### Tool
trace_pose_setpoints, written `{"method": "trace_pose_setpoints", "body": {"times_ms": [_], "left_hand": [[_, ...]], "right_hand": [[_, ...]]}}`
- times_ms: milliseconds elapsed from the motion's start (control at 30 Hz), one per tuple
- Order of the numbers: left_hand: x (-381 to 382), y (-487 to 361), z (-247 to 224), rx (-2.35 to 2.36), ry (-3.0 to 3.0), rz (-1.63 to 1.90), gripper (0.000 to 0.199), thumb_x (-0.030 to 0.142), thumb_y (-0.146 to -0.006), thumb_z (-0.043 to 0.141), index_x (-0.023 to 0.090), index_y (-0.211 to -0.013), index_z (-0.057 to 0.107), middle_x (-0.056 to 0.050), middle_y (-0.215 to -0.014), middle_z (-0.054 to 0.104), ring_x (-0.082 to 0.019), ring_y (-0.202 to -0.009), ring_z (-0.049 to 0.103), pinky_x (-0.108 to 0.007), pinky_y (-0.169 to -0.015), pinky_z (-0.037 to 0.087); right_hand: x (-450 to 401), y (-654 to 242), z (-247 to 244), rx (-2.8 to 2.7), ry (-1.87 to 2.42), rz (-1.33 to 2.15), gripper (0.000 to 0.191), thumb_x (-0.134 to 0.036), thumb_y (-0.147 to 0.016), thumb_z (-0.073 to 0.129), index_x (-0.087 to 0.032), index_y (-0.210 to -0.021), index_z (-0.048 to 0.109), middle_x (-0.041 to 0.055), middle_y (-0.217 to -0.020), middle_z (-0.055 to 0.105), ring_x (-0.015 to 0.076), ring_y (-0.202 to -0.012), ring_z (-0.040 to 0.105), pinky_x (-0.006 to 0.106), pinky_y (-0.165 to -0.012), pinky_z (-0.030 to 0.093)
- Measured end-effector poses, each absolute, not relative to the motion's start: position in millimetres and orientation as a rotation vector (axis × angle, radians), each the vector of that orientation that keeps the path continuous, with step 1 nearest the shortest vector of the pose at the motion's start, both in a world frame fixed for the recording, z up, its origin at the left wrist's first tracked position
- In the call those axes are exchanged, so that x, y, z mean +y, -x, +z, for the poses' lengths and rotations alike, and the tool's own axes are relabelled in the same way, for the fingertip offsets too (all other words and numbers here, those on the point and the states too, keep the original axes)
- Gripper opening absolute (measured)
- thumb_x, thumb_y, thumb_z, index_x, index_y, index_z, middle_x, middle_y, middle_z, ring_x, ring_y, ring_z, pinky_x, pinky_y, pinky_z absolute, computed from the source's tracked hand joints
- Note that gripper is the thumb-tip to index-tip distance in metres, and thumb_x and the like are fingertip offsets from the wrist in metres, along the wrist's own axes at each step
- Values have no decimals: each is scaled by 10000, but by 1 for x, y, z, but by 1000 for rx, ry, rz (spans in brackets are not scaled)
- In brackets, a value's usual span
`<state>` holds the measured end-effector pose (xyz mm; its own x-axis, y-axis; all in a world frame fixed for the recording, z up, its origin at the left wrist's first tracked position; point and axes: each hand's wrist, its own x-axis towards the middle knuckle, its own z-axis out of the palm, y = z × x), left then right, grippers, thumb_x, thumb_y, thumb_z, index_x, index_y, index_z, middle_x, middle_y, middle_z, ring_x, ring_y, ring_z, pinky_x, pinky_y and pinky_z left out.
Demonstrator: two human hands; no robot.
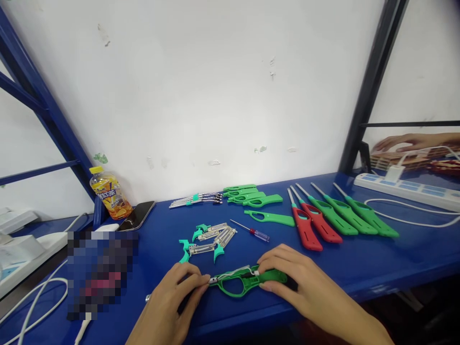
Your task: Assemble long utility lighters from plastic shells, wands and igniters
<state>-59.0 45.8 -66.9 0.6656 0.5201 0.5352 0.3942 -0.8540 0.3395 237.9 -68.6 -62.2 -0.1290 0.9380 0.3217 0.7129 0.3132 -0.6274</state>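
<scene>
A green half-shell of a stick lighter (247,282), inner side up, lies at the table's front, with a wire running along it. My left hand (176,292) pinches the metal tube (147,298) where it meets the shell; most of the tube is hidden behind that hand. My right hand (294,273) closes around the handle part, its fingertips at a small white piece (256,272). Just beyond lie several clear lighter inserts (201,248) with teal triggers (185,244), and a screwdriver (259,235) with a clear-and-red handle.
Further back are wired metal tubes (196,199) and several green shells (271,218). Two red lighters (308,230) and three green ones (373,220) lie at right. A bottle (110,194), a phone (138,215) and power strips (409,189) flank them. Another person's hand (406,142) shows far right.
</scene>
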Motion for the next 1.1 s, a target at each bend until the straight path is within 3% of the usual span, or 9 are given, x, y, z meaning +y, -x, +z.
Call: {"method": "trace_pose_setpoints", "body": {"times_ms": [367, 800, 1100], "left_hand": [[47, 63, -70, 748, -2671, 954, 187, 317, -1096, 598, 306, -1162, 773, -30, -1039, 727, -170, -908, 749, -227, -796, 621], [40, 57, -65, 793, -2636, 1033, 282, 415, -1110, 557, 285, -1009, 785, -39, -997, 742, -178, -862, 755, -232, -758, 627], [44, 57, -68, 733, -2668, 1038, 200, 322, -1101, 591, 306, -1151, 783, -23, -1018, 728, -159, -889, 751, -209, -785, 612]], "right_hand": [[-71, -237, -60, -1912, 1468, 416, 101, -341, -1059, 707, -282, -1135, 738, 24, -1218, 723, 240, -1150, 647, 347, -1016, 513], [-69, -237, -59, -1924, 1445, 412, 100, -340, -1075, 679, -289, -1140, 737, 16, -1207, 726, 231, -1131, 652, 336, -997, 519], [-70, -235, -55, -2017, 1476, 352, 103, -326, -1104, 630, -304, -1155, 717, 7, -1239, 712, 236, -1160, 643, 360, -1019, 491]]}}
